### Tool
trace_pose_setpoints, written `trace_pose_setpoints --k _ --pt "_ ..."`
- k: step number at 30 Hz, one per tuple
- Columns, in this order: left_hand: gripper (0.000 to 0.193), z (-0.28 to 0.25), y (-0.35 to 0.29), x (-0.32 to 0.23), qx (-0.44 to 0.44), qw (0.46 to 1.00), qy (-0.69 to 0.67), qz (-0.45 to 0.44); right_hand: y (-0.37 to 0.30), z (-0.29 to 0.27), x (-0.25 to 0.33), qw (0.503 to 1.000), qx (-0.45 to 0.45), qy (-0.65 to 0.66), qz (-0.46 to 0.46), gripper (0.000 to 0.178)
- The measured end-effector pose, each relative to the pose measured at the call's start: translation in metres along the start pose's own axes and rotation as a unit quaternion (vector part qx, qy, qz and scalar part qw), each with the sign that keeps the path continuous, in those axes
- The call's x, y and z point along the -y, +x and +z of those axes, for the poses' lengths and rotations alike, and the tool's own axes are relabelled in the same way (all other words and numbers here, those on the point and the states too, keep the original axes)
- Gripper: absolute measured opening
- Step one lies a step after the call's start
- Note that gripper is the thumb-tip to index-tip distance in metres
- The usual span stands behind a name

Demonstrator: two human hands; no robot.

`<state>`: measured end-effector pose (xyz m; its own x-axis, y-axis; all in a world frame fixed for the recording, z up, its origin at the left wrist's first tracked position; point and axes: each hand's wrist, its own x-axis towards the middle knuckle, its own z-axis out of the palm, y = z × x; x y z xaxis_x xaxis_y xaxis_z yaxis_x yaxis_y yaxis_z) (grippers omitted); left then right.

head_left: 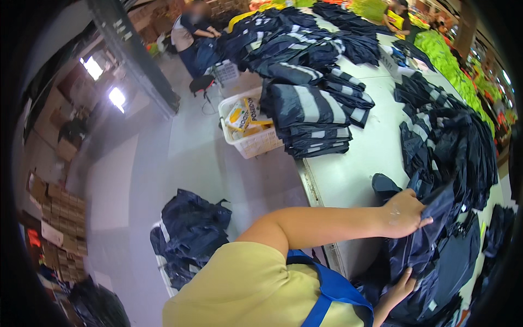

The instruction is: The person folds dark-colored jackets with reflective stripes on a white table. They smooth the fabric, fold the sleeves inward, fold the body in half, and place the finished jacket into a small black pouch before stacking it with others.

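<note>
On the floor at far left lies a heap of dark garments (190, 229). Farther back, a white basket (251, 139) stands against the white table (348, 174), beside a folded stack of navy garments with grey stripes (310, 117). My left hand (404, 213) reaches across the table edge; its fingers (422, 220) are closed on the navy garment (430, 234), which lies at the table's near right corner. My right hand (400, 289) is lower, fingers flat against the underside of the same cloth; whether they grip it I cannot tell. A loose navy pile (452, 141) lies beyond.
</note>
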<state>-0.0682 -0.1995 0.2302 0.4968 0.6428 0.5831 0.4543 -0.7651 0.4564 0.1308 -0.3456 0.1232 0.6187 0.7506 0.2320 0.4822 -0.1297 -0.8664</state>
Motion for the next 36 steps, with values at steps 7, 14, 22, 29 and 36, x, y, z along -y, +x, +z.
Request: trace_pose_setpoints --k 7,14,22,29,36 --pt "0.061 0.051 0.01 -0.014 0.035 0.997 -0.024 -0.058 0.04 -0.045 -0.067 0.983 -0.011 0.13 0.127 0.037" --pt "0.1 0.042 -0.015 -0.016 0.072 0.992 -0.059 -0.085 0.095 -0.028 -0.1 0.996 0.022 -0.066 0.052 0.038" --pt "0.061 0.068 -0.015 0.0 0.025 0.993 -0.044 -0.109 0.072 -0.019 -0.078 0.99 0.079 -0.058 -0.104 0.027" --pt "0.027 0.046 -0.016 -0.002 0.035 0.986 -0.095 -0.132 -0.015 -0.009 0.027 0.986 0.037 0.052 -0.157 0.027" --pt "0.049 0.073 -0.005 -0.017 -0.002 0.995 -0.091 -0.04 -0.019 -0.01 0.028 0.989 0.072 0.111 -0.071 0.023"
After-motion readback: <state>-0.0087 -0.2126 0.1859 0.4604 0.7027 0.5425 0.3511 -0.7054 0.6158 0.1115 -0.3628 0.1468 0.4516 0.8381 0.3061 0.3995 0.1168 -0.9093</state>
